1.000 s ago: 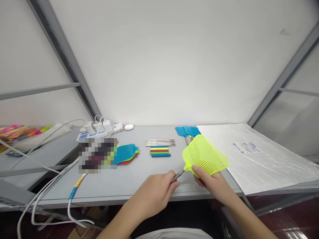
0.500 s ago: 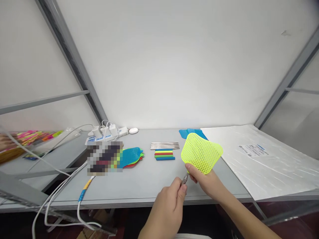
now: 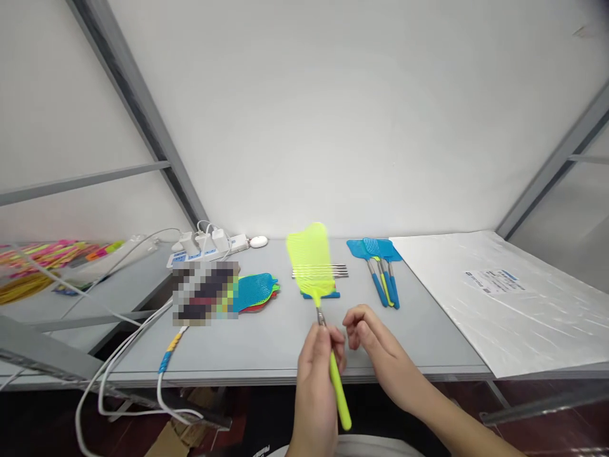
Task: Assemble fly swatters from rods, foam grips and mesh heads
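My left hand point(image 3: 320, 368) is closed around the metal shaft of a yellow-green fly swatter point(image 3: 311, 261). Its mesh head points up and away, slightly blurred, and its yellow-green grip sticks out below the hand. Just to the right, my right hand point(image 3: 375, 346) is empty, its fingers loosely curled and apart from the swatter. Behind the swatter head lie several metal rods point(image 3: 341, 271) and a blue handle tube point(image 3: 333, 295); other tubes there are hidden. Several fly swatters with blue heads point(image 3: 375, 247) lie to the right, one with a yellow-green grip.
At left, a stack of swatter heads point(image 3: 257, 290) with a blue one on top lies beside a blurred-out patch. A power strip point(image 3: 209, 252) with plugs and white cables point(image 3: 137, 339) is behind it. A white wrapped sheet point(image 3: 457, 304) covers the table's right side.
The swatter has swung left and upright in my left hand. My right hand has let go of its head and sits beside it. The swatters on the right have come into fuller view.
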Tool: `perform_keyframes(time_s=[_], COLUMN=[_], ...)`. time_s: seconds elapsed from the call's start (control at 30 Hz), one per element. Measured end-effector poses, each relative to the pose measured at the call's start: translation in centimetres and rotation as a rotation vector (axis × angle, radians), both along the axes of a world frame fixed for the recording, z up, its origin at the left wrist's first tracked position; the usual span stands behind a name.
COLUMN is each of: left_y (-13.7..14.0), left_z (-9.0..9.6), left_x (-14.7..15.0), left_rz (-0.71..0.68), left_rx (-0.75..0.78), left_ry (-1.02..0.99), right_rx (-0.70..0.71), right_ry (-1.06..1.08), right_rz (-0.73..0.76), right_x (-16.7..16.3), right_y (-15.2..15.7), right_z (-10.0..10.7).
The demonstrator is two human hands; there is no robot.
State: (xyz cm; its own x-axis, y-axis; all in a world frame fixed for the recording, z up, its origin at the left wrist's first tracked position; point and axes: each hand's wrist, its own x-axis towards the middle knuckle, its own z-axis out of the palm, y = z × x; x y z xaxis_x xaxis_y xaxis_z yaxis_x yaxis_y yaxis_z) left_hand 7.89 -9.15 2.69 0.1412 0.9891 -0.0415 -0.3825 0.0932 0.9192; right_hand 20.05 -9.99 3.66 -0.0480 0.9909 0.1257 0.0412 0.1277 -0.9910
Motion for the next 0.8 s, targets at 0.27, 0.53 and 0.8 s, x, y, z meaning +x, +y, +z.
perform_keyframes(time_s=[0.27, 0.53, 0.8], left_y=[-0.4, 1.5, 1.8], left_z=[-0.9, 0.7, 0.4], left_x=[0.0, -1.7, -1.9], left_rz=[0.057, 0.273, 0.296], left_rx=[-0.11, 0.12, 0.089], left_ry=[-0.158, -0.372, -0.393], right_rx=[-0.005, 0.386, 0.29], right_ry=[-0.329, -0.897, -0.77], right_rz=[0.148, -0.147, -0.065], right_x=[-1.7, 0.7, 0.9], right_y=[-1.2, -0.5, -1.2], right_z=[-0.3, -1.4, -0.3])
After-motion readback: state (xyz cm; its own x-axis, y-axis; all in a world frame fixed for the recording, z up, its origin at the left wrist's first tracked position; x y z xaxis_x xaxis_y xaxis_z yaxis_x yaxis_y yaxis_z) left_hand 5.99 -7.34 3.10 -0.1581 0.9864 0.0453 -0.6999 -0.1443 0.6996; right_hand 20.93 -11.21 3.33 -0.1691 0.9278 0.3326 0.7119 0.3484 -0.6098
